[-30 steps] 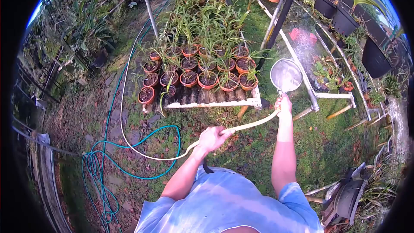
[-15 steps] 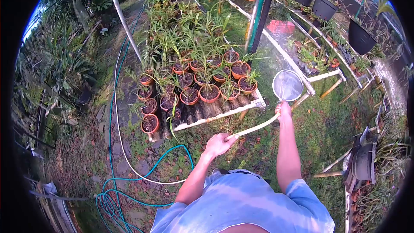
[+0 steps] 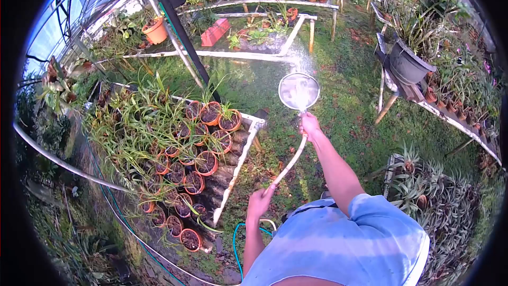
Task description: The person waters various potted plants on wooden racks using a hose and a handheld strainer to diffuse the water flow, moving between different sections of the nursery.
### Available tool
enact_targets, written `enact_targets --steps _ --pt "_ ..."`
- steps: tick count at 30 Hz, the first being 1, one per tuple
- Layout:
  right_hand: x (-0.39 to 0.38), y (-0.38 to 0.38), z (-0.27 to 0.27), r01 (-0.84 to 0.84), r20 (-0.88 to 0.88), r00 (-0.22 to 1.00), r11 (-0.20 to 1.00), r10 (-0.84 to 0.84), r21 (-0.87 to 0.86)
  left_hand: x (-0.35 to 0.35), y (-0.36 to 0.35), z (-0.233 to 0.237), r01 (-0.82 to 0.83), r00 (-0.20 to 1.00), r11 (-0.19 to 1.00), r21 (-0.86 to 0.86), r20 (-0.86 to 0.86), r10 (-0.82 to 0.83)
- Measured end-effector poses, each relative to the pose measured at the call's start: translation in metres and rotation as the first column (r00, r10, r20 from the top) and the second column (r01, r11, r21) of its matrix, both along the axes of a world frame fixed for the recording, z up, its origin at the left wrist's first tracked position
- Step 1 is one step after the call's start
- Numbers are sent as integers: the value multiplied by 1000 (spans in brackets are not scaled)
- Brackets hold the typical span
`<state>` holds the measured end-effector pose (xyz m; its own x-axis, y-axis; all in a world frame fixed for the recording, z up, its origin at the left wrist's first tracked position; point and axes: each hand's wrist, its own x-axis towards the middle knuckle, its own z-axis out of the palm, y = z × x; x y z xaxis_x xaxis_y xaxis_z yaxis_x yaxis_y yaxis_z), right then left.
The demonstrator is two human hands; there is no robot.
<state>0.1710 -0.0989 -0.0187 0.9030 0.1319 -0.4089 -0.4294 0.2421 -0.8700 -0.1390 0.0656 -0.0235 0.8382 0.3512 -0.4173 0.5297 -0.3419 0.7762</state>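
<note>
My right hand (image 3: 309,124) grips the neck of a round metal spray head (image 3: 299,91), which throws water toward a white-framed bench (image 3: 248,55) ahead. A pale hose (image 3: 290,163) runs from the spray head down to my left hand (image 3: 261,201), which is closed around it lower down. Near my body the hose continues as a teal hose (image 3: 236,249).
A low rack of orange pots with green plants (image 3: 196,143) lies to my left, its white frame close to my left hand. A dark post (image 3: 180,29) rises behind it. A large grey pot (image 3: 408,63) stands on a bench at right. Spiky plants (image 3: 439,201) crowd the lower right.
The view has swung to the right, so the pot rack now sits at my left. The spray head now points at the far white bench, and my left hand sits lower on the hose.
</note>
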Motion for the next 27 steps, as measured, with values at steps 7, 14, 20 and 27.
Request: enact_targets --steps 7,14,20,27 --pt "20 1 39 -58 82 995 998 58 -3 17 -17 15 26 998 999 -42 66 -23" --pt "28 -17 38 -69 82 994 997 67 27 28 -39 26 63 997 994 -90 39 -60" --pt "41 -53 20 -92 10 996 994 91 53 54 -55 22 172 984 974 -146 -25 -177" --pt "90 -113 -4 -118 -19 993 990 120 83 112 -103 15 241 970 964 -110 6 -242"
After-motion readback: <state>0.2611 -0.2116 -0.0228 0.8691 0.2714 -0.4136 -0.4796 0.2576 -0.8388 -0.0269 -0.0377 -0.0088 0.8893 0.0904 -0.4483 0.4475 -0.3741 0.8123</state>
